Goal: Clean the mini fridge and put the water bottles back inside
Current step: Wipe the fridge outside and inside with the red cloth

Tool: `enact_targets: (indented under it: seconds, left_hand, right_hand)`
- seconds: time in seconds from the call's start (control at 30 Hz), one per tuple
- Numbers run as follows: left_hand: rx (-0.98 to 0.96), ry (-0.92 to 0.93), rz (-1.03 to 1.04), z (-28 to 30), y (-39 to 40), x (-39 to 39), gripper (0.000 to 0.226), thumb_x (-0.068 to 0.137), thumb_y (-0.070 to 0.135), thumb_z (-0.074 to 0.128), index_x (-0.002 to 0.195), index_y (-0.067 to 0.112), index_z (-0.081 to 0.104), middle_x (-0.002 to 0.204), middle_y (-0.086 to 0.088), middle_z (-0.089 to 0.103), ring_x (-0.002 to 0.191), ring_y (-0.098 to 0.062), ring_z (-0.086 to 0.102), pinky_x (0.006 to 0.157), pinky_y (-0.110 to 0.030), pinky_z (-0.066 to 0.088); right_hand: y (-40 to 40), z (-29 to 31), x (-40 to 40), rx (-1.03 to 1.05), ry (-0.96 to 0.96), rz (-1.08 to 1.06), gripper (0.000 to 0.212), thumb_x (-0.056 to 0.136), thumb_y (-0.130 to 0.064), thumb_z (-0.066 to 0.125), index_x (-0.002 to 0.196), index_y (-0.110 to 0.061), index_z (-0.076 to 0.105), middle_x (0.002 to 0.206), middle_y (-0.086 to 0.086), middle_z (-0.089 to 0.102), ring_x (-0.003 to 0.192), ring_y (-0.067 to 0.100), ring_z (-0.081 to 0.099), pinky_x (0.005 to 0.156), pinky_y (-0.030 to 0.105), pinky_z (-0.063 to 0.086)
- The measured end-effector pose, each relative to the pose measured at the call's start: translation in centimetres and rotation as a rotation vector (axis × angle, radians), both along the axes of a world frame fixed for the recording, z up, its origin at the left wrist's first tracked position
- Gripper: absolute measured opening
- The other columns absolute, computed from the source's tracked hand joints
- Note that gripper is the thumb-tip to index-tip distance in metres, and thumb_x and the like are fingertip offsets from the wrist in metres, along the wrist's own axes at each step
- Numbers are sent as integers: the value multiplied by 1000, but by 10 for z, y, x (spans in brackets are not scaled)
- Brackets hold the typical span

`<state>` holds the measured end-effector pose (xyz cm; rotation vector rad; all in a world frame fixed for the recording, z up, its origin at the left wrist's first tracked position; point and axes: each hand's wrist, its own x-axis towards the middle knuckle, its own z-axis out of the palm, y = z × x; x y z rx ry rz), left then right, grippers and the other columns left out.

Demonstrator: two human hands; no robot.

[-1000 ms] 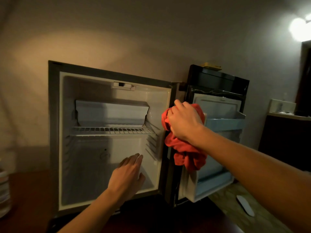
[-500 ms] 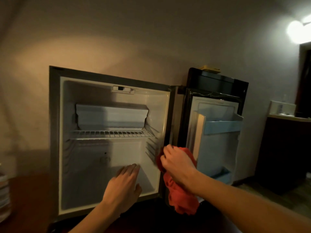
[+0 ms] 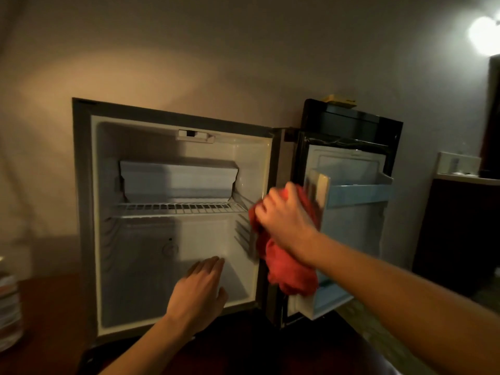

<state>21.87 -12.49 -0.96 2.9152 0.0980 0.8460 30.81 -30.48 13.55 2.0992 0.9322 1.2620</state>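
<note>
At the hinge side of the open mini fridge [image 3: 84, 212], the right hand [image 3: 286, 220] grips a bunched red cloth [image 3: 292, 269], fingers curled round it; the hand and cloth are blurred, and the cloth hangs down over the fridge's right front edge, covering part of that frame and the inner edge of the door [image 3: 351, 239]. Whether the cloth presses on the frame or only passes in front of it cannot be told. The left hand [image 3: 200, 290] is flat, fingers straight and together, reaching into the fridge's lower compartment; it holds nothing, and whether the palm touches the floor of the cabinet cannot be told.

No writing or brand can be read anywhere on the fridge.

Inside the fridge, a white wire shelf [image 3: 178, 208] crosses above the left hand, with a white freezer box [image 3: 178, 180] sitting above it at the back. A small light housing [image 3: 196, 136] is fixed to the fridge ceiling. No bottles show inside the fridge. The door stands swung open to the fridge's right, with a pale blue door shelf [image 3: 359, 194] across its upper part. A yellowish flat object [image 3: 339, 100] shows above the door's top edge. To the fridge's left, at the frame edge, a blurred stack [image 3: 9, 307] stands on the dark wooden surface [image 3: 48, 347]. Far right of the fridge, a bright lamp [image 3: 484, 36] glares on the wall.
</note>
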Motion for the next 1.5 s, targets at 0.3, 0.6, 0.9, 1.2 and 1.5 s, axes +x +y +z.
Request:
enact_targets:
  seconds: [0.3, 0.6, 0.9, 1.2, 1.5]
  left_hand:
    - [109, 27, 24, -10, -1, -17, 64, 75, 39, 55, 134, 17, 57, 129, 1, 62, 114, -19, 61, 87, -30, 52]
    - [173, -44, -13, -14, -10, -16, 67, 40, 36, 86, 103, 16, 74, 100, 3, 73, 85, -13, 71, 69, -25, 58]
    - [202, -32, 14, 12, -25, -11, 71, 45, 38, 83, 112, 15, 72, 107, 0, 72, 93, -16, 71, 76, -27, 58]
    - [224, -62, -8, 24, -33, -19, 73, 36, 42, 88, 104, 19, 74, 103, 6, 73, 86, -11, 71, 68, -20, 56]
    - [252, -17, 52, 25, -42, -11, 74, 40, 44, 85, 108, 17, 74, 105, 4, 73, 91, -10, 71, 75, -23, 57]
  right_hand:
    - [-13, -192, 3, -375, 302, -21, 52, 102, -35, 35, 133, 4, 49, 133, 27, 51, 129, 45, 35, 110, 64, 19]
    - [-22, -168, -22, -168, 412, 121, 23, 75, -26, 56, 91, -24, 73, 86, -4, 69, 84, 20, 62, 67, 31, 50]
    - [-71, -33, -23, 925, 323, 485, 53, 80, -15, 73, 131, -11, 59, 128, 7, 59, 121, 25, 50, 96, 38, 49]
    - [-53, 90, 10, 959, 240, 347, 44, 98, -23, 48, 139, -8, 48, 131, 7, 57, 121, 26, 45, 103, 33, 38]
    - [-43, 16, -7, 774, 295, 162, 62, 87, -21, 20, 140, 4, 41, 126, 22, 56, 117, 36, 45, 106, 45, 38]
